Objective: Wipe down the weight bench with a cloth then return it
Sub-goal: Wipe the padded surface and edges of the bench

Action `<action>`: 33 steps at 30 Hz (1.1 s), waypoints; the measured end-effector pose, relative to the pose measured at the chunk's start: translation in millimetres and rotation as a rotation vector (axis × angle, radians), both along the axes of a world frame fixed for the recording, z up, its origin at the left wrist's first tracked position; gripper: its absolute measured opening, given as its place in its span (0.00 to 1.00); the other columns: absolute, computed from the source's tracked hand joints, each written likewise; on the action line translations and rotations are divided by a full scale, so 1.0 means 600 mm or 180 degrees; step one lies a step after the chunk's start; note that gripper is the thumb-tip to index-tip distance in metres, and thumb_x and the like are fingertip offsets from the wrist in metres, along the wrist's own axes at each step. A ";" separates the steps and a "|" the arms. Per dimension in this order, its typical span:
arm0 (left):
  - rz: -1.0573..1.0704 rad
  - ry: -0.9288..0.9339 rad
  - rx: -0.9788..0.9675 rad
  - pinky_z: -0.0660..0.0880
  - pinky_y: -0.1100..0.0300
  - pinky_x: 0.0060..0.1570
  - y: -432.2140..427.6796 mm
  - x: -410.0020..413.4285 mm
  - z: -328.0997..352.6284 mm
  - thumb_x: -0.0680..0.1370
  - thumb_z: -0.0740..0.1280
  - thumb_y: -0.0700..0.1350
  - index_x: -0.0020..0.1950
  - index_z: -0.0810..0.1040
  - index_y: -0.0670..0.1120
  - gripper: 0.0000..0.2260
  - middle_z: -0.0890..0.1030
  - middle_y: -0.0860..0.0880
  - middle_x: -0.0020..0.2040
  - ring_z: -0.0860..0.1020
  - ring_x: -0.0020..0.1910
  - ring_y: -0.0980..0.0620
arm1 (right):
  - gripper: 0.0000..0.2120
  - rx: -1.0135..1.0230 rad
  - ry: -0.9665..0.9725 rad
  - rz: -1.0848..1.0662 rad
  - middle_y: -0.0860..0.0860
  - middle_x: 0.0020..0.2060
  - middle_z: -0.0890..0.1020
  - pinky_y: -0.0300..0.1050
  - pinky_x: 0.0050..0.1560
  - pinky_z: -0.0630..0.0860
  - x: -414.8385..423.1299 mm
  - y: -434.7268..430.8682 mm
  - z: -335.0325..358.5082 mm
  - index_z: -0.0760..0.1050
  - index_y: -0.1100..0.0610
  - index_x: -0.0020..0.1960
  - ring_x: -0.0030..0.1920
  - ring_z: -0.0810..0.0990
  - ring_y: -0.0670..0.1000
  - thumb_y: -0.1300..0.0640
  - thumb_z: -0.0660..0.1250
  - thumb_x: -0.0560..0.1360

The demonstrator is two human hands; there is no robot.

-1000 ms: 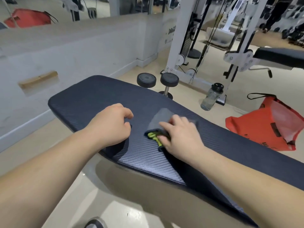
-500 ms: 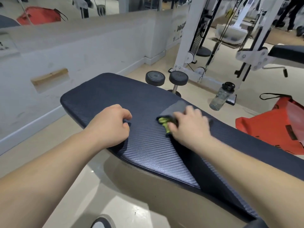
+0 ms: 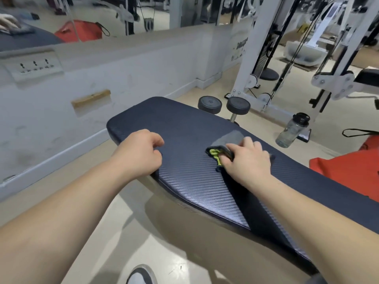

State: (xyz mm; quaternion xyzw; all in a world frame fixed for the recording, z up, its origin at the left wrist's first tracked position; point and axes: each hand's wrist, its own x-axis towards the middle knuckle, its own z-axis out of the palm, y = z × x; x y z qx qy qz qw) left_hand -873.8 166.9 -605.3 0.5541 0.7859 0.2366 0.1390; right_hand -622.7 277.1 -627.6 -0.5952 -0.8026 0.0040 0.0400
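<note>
The weight bench point(image 3: 184, 124) has a dark navy, carbon-weave pad that runs from the upper left to the lower right. A folded grey cloth point(image 3: 227, 138) with a yellow-green edge lies on the middle of the pad. My right hand point(image 3: 248, 160) lies flat on top of the cloth and presses it against the pad. My left hand point(image 3: 139, 152) rests on the near edge of the pad to the left, fingers curled into a loose fist with nothing in it.
Beyond the bench, a dumbbell point(image 3: 223, 104) and a clear water bottle point(image 3: 292, 129) stand on the floor. A red bag point(image 3: 348, 173) lies at the right. A white cable machine point(image 3: 252, 64) stands behind, and a low wall point(image 3: 123, 68) runs along the left. My shoe point(image 3: 140, 275) shows below.
My right hand has slid the cloth a little along the pad, away from my left hand. The left hand has stayed on the near edge.
</note>
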 end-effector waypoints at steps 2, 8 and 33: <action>0.0056 0.0005 -0.0045 0.77 0.52 0.60 -0.009 -0.016 -0.001 0.75 0.62 0.41 0.60 0.82 0.51 0.17 0.78 0.52 0.57 0.79 0.54 0.47 | 0.19 -0.0045 0.0012 0.0277 0.52 0.57 0.72 0.56 0.60 0.68 -0.041 -0.044 0.003 0.79 0.43 0.59 0.61 0.70 0.59 0.34 0.58 0.78; 0.0586 -0.0236 0.0217 0.76 0.52 0.63 -0.025 -0.068 0.003 0.75 0.62 0.39 0.63 0.81 0.51 0.19 0.80 0.51 0.62 0.79 0.59 0.47 | 0.21 0.0220 0.0003 0.1860 0.50 0.51 0.74 0.54 0.52 0.73 -0.168 -0.141 -0.003 0.79 0.42 0.61 0.54 0.72 0.57 0.33 0.62 0.75; 0.1476 -0.0883 0.0670 0.69 0.61 0.53 -0.037 -0.133 -0.045 0.76 0.58 0.34 0.63 0.81 0.51 0.22 0.76 0.54 0.58 0.75 0.53 0.53 | 0.21 0.0146 0.0015 0.1549 0.53 0.56 0.73 0.53 0.57 0.70 -0.308 -0.044 -0.007 0.77 0.45 0.66 0.60 0.71 0.58 0.36 0.59 0.80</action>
